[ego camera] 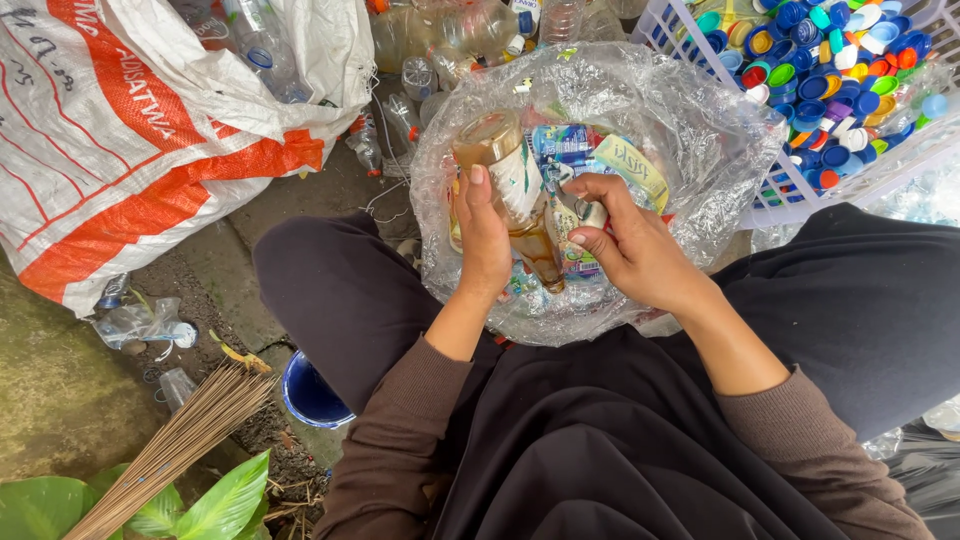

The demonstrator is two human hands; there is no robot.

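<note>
Left hand [484,240] — fingers wrapped round a clear bottle [510,185] of brownish liquid, tilted, base toward the camera, over the lap. Right hand [628,245] — fingers pinched on the bottle's label [572,215]. Beneath both, a clear plastic bag [700,130] holds torn labels. Far right, a white basket [880,175] holds coloured bottle caps.

Left hand [482,235] around brownish bottle [510,190], right hand [630,245] perhaps on its label [578,215]
</note>
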